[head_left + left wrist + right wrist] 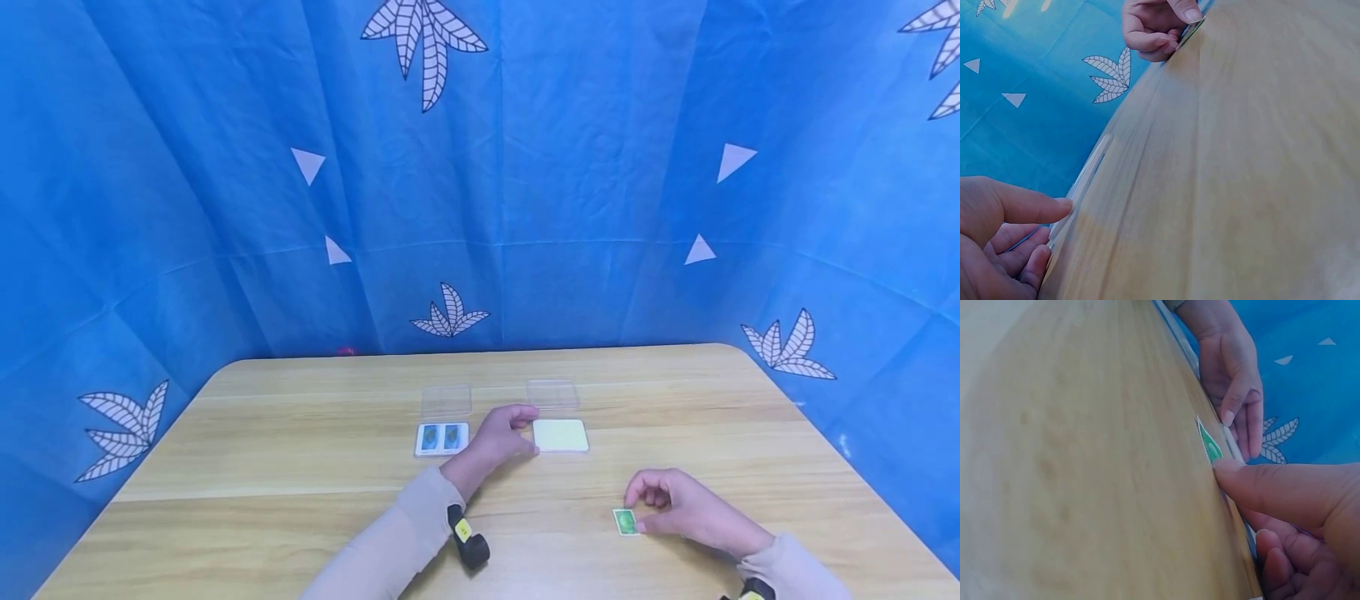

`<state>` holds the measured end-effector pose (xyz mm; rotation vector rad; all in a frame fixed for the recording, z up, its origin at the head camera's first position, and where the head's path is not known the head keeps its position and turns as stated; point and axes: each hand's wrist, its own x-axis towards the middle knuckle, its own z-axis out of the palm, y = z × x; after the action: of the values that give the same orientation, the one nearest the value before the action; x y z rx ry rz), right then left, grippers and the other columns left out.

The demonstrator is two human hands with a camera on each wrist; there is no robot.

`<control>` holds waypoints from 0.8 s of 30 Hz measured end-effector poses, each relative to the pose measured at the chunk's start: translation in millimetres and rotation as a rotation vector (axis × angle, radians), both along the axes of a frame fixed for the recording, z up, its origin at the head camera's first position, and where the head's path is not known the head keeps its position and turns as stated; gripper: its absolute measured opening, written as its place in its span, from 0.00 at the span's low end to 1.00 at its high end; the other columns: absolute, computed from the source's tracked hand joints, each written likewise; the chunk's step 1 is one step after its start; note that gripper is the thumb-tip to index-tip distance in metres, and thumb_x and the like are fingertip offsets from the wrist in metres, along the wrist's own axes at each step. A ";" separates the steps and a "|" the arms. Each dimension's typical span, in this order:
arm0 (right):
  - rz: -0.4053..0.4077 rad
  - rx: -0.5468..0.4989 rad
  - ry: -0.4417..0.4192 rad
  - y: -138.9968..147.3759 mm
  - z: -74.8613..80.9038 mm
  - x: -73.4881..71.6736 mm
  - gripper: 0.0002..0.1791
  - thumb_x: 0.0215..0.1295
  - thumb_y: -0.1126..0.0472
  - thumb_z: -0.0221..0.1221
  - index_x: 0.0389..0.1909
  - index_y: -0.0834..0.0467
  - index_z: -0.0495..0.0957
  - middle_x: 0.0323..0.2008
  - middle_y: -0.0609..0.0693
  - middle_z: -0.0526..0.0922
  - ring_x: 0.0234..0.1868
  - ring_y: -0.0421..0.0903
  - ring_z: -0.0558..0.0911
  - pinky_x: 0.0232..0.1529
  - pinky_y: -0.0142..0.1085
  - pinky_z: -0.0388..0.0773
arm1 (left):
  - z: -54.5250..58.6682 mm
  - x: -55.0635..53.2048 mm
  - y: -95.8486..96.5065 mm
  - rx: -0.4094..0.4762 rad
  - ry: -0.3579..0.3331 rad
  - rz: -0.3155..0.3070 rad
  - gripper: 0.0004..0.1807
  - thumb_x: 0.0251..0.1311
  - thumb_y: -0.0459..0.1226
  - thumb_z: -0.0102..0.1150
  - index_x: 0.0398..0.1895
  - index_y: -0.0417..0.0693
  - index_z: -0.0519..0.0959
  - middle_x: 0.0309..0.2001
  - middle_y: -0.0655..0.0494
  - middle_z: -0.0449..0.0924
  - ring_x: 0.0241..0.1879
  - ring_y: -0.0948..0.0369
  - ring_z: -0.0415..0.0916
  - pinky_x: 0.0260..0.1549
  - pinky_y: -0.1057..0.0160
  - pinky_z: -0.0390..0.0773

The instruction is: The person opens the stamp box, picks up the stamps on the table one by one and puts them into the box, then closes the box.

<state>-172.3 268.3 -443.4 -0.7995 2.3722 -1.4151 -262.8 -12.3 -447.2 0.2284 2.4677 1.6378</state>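
Note:
My left hand (498, 437) holds the left side of a flat clear case (561, 435) with a pale, blank inside, thumb at the near corner and fingers at the far one. Its transparent lid (552, 395) lies opened out behind it. In the left wrist view the thumb lies along the case's edge. At the right, low over the table, my right hand (688, 510) pinches a small green stamp-like card (626, 522) with a white border by its right edge. The right wrist view shows this green card (1211, 445) bent, the thumb on it.
Left of my left hand lies a second flat case (419, 450) holding two blue pictures side by side, its clear lid (446, 401) opened out behind. Everything lies on a wooden table (300, 467). A blue patterned curtain (570, 167) hangs around the table's back and sides.

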 end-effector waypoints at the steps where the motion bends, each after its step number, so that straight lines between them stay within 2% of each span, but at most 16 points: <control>1: -0.005 0.005 -0.003 -0.2 0.0 0.2 0.11 0.50 0.63 0.66 0.35 0.58 0.77 0.28 0.50 0.75 0.29 0.37 0.72 0.30 0.31 0.71 | 0.3 0.3 0.0 0.000 -0.001 -0.001 0.31 0.37 0.23 0.69 0.51 0.48 0.79 0.47 0.58 0.79 0.49 0.57 0.73 0.51 0.60 0.75; 9: 0.004 0.003 0.003 -0.7 0.5 1.1 0.11 0.50 0.64 0.65 0.35 0.59 0.76 0.28 0.52 0.75 0.29 0.38 0.71 0.28 0.31 0.70 | 2.7 2.8 -0.4 -0.012 -0.010 0.004 0.31 0.37 0.24 0.70 0.51 0.49 0.79 0.47 0.59 0.79 0.49 0.57 0.73 0.51 0.59 0.75; 17: 0.049 -0.011 -0.007 0.9 -0.1 -0.8 0.16 0.56 0.63 0.63 0.46 0.63 0.78 0.35 0.48 0.79 0.33 0.39 0.74 0.32 0.29 0.73 | 2.3 1.2 0.0 -0.016 -0.011 0.013 0.31 0.37 0.24 0.70 0.51 0.49 0.79 0.48 0.59 0.80 0.49 0.58 0.73 0.52 0.59 0.75; 24: 0.056 -0.009 0.040 2.8 -0.8 -2.1 0.13 0.56 0.62 0.64 0.43 0.61 0.80 0.37 0.49 0.81 0.34 0.42 0.75 0.32 0.29 0.73 | 1.5 1.1 0.6 -0.020 -0.014 0.015 0.31 0.37 0.25 0.70 0.51 0.50 0.79 0.48 0.59 0.79 0.49 0.58 0.73 0.52 0.59 0.75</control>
<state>-174.4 271.1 -444.1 -0.8976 2.3546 -1.4016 -261.8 -11.7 -445.7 0.1961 2.4796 1.6145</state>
